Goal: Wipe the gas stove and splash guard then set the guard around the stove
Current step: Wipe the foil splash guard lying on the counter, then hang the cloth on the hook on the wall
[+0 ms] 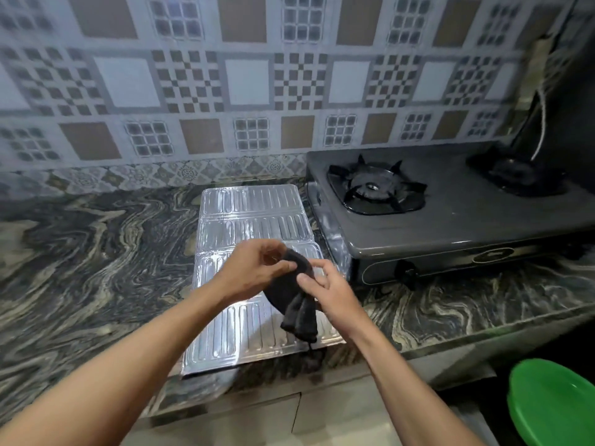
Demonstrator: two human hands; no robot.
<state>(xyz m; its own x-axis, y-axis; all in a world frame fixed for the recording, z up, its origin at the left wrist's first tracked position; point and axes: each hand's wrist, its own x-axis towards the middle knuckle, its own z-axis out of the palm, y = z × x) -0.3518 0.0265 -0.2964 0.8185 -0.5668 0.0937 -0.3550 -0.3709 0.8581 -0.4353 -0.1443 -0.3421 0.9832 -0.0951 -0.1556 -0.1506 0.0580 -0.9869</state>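
Fingers [283, 267] of the left hand [254, 272] and right hand [325, 284] pinch a dark cloth [296, 297] between them, holding it just above the splash guard [254, 220]. That silver guard lies flat, folded in ribbed panels, on the marbled counter [96, 252]. Just right of the guard sits the gas stove [450, 220], and a green basin [553, 403] shows below the counter edge, well right of the guard.

I have both bare forearms stretched forward, meeting above the splash guard [254, 220]. My left hand [254, 272] pinches the top of the dark cloth [294, 294] with curled fingers, while my right hand [328, 291] grips its side, thumb on the fabric.
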